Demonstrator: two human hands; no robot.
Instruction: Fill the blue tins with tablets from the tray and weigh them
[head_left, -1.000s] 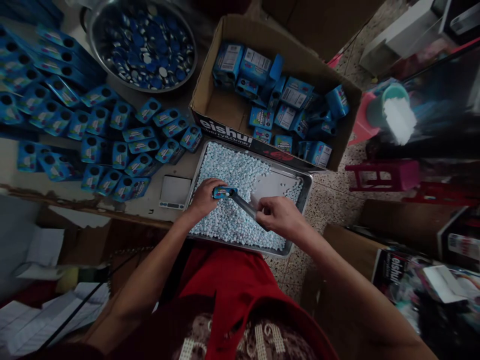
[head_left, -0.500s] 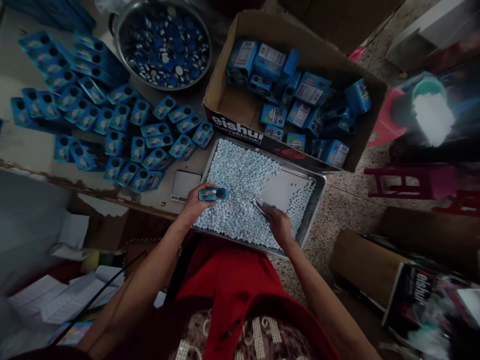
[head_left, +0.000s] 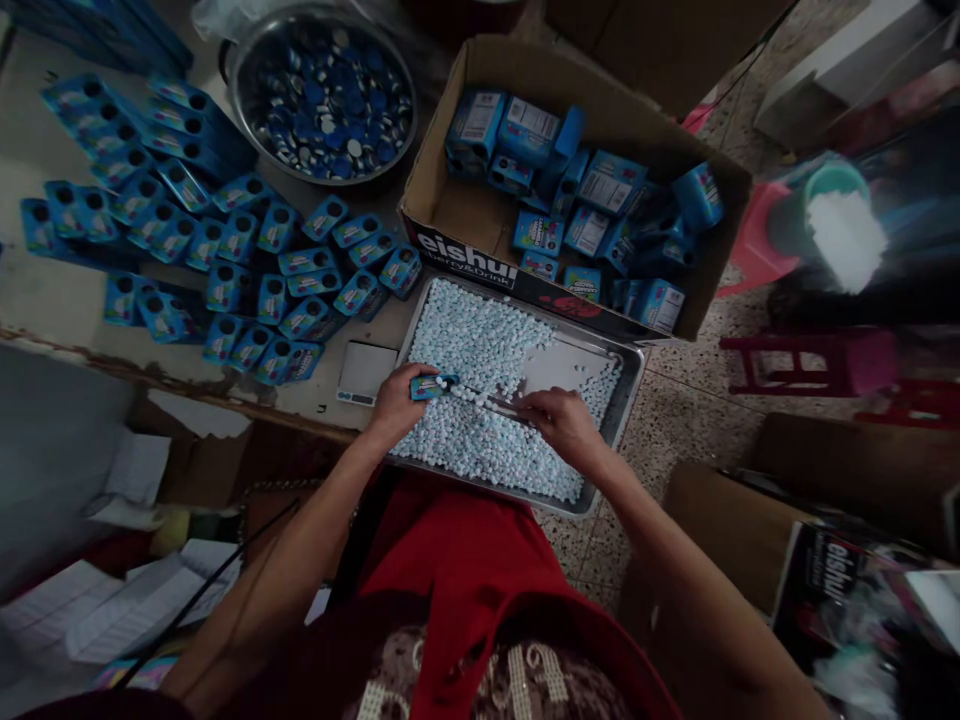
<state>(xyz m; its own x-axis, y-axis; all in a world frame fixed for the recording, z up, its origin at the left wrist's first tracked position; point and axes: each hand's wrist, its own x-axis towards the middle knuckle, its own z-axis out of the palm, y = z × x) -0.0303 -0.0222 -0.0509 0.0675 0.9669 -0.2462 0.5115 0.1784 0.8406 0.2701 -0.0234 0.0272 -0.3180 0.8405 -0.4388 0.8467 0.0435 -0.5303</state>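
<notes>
Between the fingers of my left hand point(head_left: 396, 402) is a small blue box point(head_left: 426, 387), held over the left part of a metal tray point(head_left: 637, 380). White and pale blue candies point(head_left: 480, 330) cover much of the tray. My right hand point(head_left: 562, 420) grips a spoon point(head_left: 506, 406), whose far end carries several candies and points toward the box. The spoon's exact shape is hard to make out. A few candies show at the box's round opening. Just left of the tray lies a small scale point(head_left: 367, 372).
Many blue boxes with round holes point(head_left: 240, 235) stand on the table at left. A steel bowl of blue and silver caps point(head_left: 330, 100) is behind them. A cardboard carton point(head_left: 457, 210) holding blue boxes borders the tray's far side. A magenta stool point(head_left: 810, 360) stands at right.
My right hand has brought the spoon up from the candies, now loaded and turned toward the box. My left hand has shifted slightly right with the box still in it.
</notes>
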